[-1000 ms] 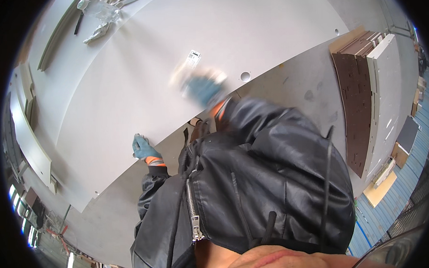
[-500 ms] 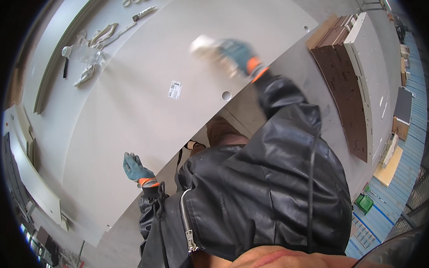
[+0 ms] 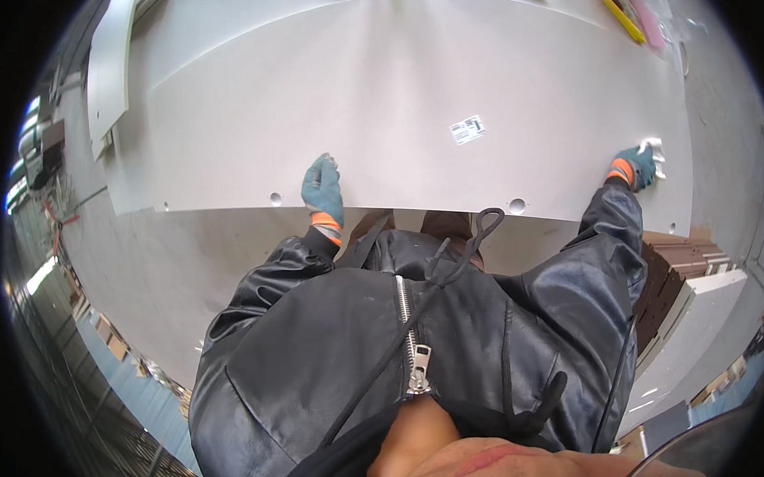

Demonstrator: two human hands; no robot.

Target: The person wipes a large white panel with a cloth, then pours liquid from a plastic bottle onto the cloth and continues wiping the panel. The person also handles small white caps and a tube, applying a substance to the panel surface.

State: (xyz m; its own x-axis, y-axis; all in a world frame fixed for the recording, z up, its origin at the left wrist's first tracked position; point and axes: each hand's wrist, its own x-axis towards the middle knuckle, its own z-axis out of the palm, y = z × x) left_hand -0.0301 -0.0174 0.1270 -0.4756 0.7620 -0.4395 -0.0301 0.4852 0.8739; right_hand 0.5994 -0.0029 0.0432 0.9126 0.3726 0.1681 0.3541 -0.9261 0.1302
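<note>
A long pale grey panel (image 3: pixel 394 112) lies flat in front of me, with a printed white label (image 3: pixel 467 129) stuck on it and round holes along its near edge. Close to its right end, my right hand (image 3: pixel 640 167), in a teal glove with an orange cuff, is closed on a crumpled white cloth (image 3: pixel 653 150) against the surface. My left hand (image 3: pixel 322 186), gloved the same way, is over the near edge between two holes. Its fingers are drawn together and I see nothing in them.
A stack of brown and white boards (image 3: pixel 687 291) stands on the floor at the right, near the panel's end. Beyond the panel at the far right lie a yellow-handled tool (image 3: pixel 623 21) and clear plastic. Another white panel (image 3: pixel 109 71) is at the far left.
My view has turned, so the panel now runs across in front of me. My right hand has carried the cloth to the panel's right end. The left hand stays near the front edge.
</note>
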